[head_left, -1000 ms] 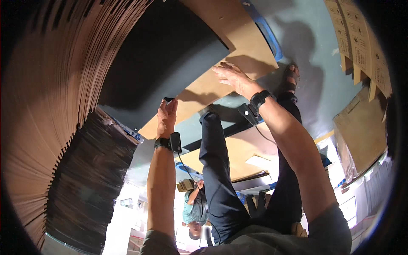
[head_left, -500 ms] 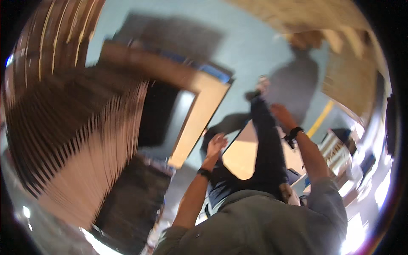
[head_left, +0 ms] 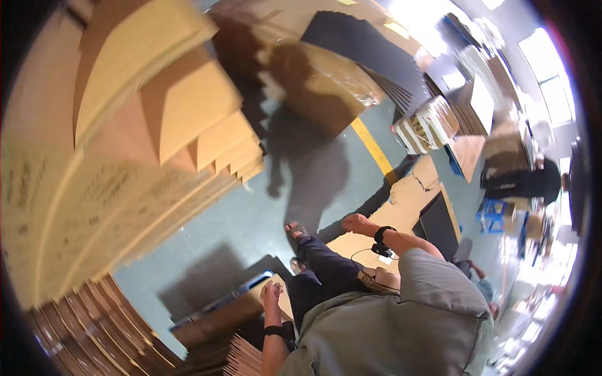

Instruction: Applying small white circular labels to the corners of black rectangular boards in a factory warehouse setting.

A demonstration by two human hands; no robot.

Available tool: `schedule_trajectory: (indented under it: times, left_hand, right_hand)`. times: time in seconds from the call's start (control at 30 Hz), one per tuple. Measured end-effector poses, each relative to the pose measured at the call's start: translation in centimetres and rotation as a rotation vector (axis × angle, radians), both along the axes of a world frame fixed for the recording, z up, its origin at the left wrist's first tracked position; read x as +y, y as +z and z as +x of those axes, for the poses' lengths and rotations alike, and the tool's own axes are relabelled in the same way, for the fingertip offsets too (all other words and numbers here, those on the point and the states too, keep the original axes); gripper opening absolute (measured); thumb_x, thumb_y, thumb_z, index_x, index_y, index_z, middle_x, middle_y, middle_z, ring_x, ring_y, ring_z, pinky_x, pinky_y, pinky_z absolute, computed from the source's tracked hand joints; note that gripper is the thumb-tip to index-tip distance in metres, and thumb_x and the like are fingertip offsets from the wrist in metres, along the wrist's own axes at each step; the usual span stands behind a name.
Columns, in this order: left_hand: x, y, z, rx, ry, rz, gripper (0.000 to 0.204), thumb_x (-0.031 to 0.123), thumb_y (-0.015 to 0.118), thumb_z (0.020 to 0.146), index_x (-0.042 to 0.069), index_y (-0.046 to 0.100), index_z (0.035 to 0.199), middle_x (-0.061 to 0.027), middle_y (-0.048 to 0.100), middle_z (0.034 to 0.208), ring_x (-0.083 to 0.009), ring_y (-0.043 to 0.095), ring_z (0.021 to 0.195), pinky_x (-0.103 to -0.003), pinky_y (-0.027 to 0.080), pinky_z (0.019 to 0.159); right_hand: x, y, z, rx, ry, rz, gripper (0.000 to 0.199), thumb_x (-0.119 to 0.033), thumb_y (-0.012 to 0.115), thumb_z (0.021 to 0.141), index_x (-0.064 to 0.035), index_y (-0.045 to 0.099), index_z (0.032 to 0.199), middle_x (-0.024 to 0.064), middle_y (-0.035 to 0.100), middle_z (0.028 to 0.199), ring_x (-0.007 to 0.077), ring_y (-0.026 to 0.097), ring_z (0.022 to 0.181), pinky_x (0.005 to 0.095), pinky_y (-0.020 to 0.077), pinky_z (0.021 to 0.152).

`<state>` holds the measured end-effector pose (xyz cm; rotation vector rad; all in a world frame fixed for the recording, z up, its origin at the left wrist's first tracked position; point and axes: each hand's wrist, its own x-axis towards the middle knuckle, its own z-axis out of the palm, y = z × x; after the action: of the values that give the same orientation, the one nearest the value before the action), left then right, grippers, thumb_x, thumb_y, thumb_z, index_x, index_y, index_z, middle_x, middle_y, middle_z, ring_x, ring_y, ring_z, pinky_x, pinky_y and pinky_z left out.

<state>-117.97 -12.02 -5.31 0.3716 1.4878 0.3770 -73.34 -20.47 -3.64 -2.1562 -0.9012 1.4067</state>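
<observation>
My left hand (head_left: 271, 292) hangs low beside my left leg, its loosely bent fingers apart with nothing in them. Under it lies a low stack with a blue edge (head_left: 254, 282), and the hand appears clear of that. To the right, my right hand (head_left: 357, 224) is held out in front of my body with its fingers curled in. I see nothing in it. Behind that hand, on the floor, lies a tan cardboard sheet (head_left: 404, 210) with a torn edge. Both wrists wear black bands. My sandalled foot (head_left: 295, 230) is stretched forward on the floor.
Tall stacks of cardboard (head_left: 194, 119) fill the left side. Ahead stand a shaded brown carton (head_left: 320, 94) and a stack of dark sheets (head_left: 370, 47). A taped white-and-brown box (head_left: 426, 125) is near the yellow floor line (head_left: 374, 147). A person in dark clothes (head_left: 527, 182) stands far right, by blue stools (head_left: 492, 216).
My view has swung to the right and I have stepped along. The ribbed cardboard stack has slid to the lower edge, and tall cardboard stacks now fill the left. My right hand has curled in.
</observation>
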Motion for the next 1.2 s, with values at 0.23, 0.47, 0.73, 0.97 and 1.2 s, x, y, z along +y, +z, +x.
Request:
schedule_trajectory:
  times: [0.23,0.47,0.73,0.97,1.2]
  left_hand:
    - [11.9,0.2,6.0,-0.037,-0.362,0.024,0.033,0.027,0.06,0.094,0.002,0.054,0.114,-0.0181,0.067,0.1,-0.0248,0.068,0.08,-0.034,0.057,0.065]
    - [18.4,-0.4,9.9,-0.015,-0.71,0.043,0.046,0.03,0.058,0.095,0.0,0.046,0.128,-0.0206,0.066,0.11,-0.0296,0.069,0.092,-0.039,0.058,0.076]
    - [22.6,-0.3,17.3,0.076,-0.866,-0.024,0.045,0.027,0.057,0.095,0.0,0.044,0.129,-0.0178,0.063,0.11,-0.0277,0.065,0.093,-0.039,0.055,0.079]
    - [22.8,0.9,33.3,0.081,-0.877,0.009,0.046,0.027,0.055,0.097,0.001,0.041,0.132,-0.0174,0.064,0.109,-0.0279,0.066,0.094,-0.039,0.056,0.079]
    - [23.8,4.0,56.1,-0.075,-1.174,0.25,0.044,0.036,0.057,0.096,0.004,0.052,0.126,-0.015,0.066,0.11,-0.0225,0.066,0.094,-0.036,0.054,0.081]
  right_hand:
    - [-5.7,5.4,-0.9,0.142,-0.449,-0.038,0.034,-0.034,0.055,0.092,-0.0021,0.068,0.097,0.0075,0.068,0.085,0.0187,0.066,0.076,0.0329,0.0538,0.065]
    - [-11.0,5.9,-2.8,0.252,-0.765,-0.045,0.03,-0.026,0.054,0.094,-0.0013,0.067,0.103,0.0077,0.07,0.096,0.0176,0.069,0.084,0.0298,0.0561,0.067]
    - [-11.4,5.0,2.4,0.261,-0.792,0.082,0.029,-0.028,0.059,0.09,-0.0007,0.068,0.095,0.0059,0.068,0.086,0.0151,0.064,0.074,0.0291,0.0527,0.063]
    - [-14.6,4.6,17.5,0.252,-0.986,0.109,0.033,-0.028,0.058,0.093,0.0026,0.066,0.104,0.0058,0.068,0.086,0.0142,0.063,0.075,0.0287,0.0513,0.065]
    - [-10.2,9.3,37.5,-0.098,-0.922,0.218,0.035,-0.027,0.058,0.092,0.0031,0.065,0.108,0.0093,0.068,0.084,0.0174,0.065,0.077,0.0301,0.0525,0.069]
